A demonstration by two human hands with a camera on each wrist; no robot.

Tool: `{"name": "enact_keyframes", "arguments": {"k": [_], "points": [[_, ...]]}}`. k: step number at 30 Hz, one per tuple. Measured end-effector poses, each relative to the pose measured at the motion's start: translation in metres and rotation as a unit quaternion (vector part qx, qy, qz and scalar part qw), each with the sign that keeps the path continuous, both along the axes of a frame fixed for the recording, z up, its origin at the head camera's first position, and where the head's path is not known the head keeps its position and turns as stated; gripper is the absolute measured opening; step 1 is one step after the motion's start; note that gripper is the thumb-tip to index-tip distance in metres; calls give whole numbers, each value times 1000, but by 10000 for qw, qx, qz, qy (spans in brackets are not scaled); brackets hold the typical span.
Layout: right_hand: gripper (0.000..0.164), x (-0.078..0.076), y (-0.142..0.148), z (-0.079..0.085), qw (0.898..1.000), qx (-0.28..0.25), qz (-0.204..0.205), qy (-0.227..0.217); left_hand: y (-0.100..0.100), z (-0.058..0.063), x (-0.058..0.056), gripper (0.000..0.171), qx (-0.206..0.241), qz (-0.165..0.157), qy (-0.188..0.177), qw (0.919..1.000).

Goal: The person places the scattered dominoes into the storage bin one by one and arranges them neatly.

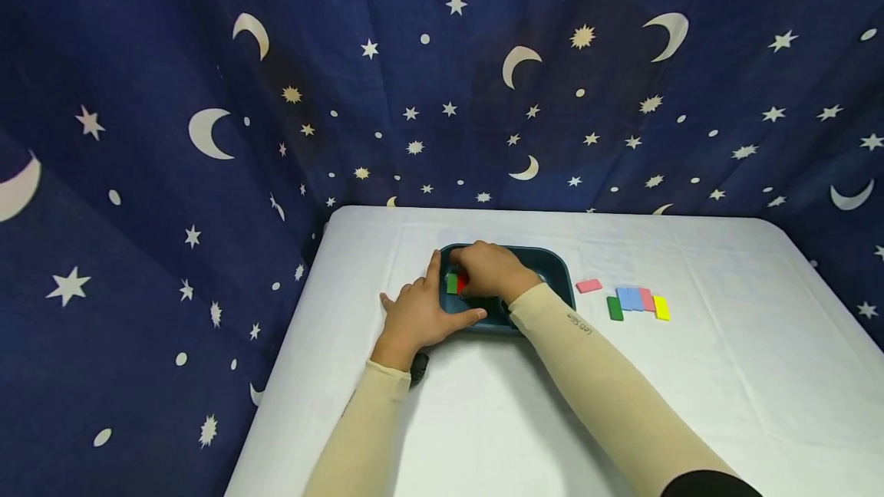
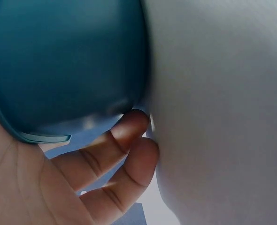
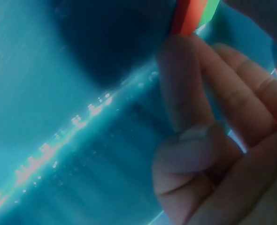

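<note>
A dark teal plastic tray [image 1: 552, 263] stands on the table. My left hand [image 1: 417, 317] is spread around its near left corner, index finger along the left rim and thumb over the front rim. In the left wrist view, two bent fingers [image 2: 122, 176] lie below the rim, beside the outer wall. Inside the tray, a green block [image 1: 452, 284] sits beside a red block [image 1: 462, 284]. My right hand [image 1: 493, 273] reaches in over them and partly hides the red one. In the right wrist view, extended fingertips [image 3: 178, 51] touch the red block, with the thumb apart from it.
Right of the tray lies a pink tile [image 1: 588, 286]. Farther right lie a dark green tile [image 1: 615, 308], blue tiles [image 1: 629, 298], another pink tile [image 1: 646, 299] and a yellow tile [image 1: 661, 308]. Starry curtains [image 1: 442, 83] hang behind and left of the white table [image 1: 732, 359].
</note>
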State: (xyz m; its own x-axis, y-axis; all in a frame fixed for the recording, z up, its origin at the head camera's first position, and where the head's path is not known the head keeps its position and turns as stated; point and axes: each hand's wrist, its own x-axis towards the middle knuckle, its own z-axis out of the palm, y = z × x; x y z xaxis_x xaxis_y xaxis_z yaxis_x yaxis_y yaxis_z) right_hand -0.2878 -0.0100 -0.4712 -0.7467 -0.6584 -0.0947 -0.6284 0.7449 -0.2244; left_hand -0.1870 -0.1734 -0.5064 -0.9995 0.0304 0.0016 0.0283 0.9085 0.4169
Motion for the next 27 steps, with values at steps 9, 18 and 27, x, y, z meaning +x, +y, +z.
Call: {"name": "enact_keyframes", "arguments": {"k": [9, 18, 27], "points": [[51, 8, 15, 6, 10000, 12, -56, 12, 12, 1, 1, 141, 52, -89, 49, 9999], [54, 19, 21, 35, 9999, 61, -91, -76, 9, 4, 5, 139, 146, -29, 140, 9998], [57, 37, 48, 62, 9984, -332, -273, 366, 3, 4, 8, 142, 235, -48, 66, 9997]]}}
